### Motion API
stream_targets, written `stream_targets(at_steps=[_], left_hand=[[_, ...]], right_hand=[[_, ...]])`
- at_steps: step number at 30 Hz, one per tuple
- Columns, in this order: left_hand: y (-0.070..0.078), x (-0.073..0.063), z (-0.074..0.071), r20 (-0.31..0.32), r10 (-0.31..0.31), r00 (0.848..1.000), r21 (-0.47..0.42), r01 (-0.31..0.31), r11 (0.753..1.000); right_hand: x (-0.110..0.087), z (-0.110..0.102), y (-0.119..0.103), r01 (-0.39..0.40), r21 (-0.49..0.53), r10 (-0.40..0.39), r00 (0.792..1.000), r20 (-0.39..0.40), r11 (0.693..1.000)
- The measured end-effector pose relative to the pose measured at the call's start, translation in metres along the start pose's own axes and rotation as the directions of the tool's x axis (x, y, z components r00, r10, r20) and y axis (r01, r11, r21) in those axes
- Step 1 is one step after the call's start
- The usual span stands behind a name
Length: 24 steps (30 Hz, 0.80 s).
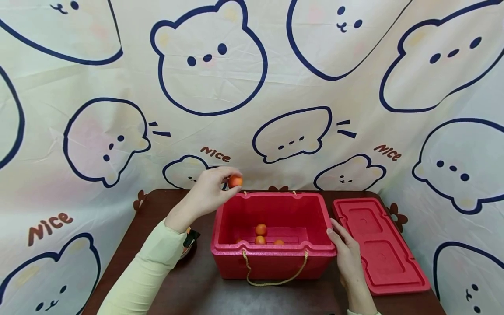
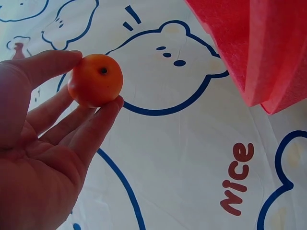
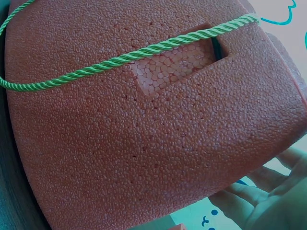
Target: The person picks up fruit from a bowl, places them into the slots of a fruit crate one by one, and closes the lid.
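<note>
My left hand (image 1: 210, 188) is raised over the back left corner of a red foam box (image 1: 271, 266). Between its thumb and fingertips it pinches a small round orange fruit (image 2: 96, 80) with a dark stem spot, seen close up in the left wrist view. Several similar orange fruits (image 1: 260, 229) lie on the floor of the box, some half hidden by its front wall. At the box's right rim, my right hand (image 1: 348, 249) holds on, thumb over the edge and fingers at the outer side. Its fingers partly disappear behind the box edge in the right wrist view.
The red lid (image 1: 387, 245) lies flat on the brown table (image 1: 189, 291), right of the box. A rope handle (image 1: 275, 283) hangs on the box's front. Left of it, a bowl (image 1: 190, 252) with a dark packet is partly hidden by my left forearm. Printed cloth surrounds the table.
</note>
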<state>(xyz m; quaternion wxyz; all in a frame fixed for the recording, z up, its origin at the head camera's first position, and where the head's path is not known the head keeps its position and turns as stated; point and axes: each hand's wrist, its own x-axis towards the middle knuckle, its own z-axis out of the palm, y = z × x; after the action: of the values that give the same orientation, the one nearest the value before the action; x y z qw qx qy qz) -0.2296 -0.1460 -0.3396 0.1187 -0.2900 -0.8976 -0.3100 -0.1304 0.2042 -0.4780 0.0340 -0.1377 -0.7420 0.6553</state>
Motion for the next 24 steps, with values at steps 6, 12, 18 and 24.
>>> stream_targets(at_steps=[6, 12, 18, 24], left_hand=[[0.0019, 0.0017, 0.0017, 0.013, 0.013, 1.000, 0.013, -0.013, 1.000], [0.0039, 0.0038, 0.0042, 0.021, 0.045, 0.999, 0.032, -0.046, 0.998], [0.0067, 0.0064, 0.0066, 0.038, 0.064, 0.997, 0.019, -0.064, 0.998], [0.0095, 0.0072, 0.0095, 0.069, 0.051, 0.996, 0.008, -0.051, 0.999]], right_hand=[[-0.0003, 0.0006, -0.0006, -0.013, -0.001, 0.013, 1.000, -0.001, 1.000], [-0.0008, 0.0007, -0.0010, -0.010, -0.002, 0.010, 1.000, 0.007, 1.000], [-0.0002, 0.0015, -0.0011, -0.009, 0.000, 0.009, 1.000, -0.008, 1.000], [-0.0008, 0.0006, -0.0010, -0.012, 0.000, 0.012, 1.000, 0.000, 1.000]])
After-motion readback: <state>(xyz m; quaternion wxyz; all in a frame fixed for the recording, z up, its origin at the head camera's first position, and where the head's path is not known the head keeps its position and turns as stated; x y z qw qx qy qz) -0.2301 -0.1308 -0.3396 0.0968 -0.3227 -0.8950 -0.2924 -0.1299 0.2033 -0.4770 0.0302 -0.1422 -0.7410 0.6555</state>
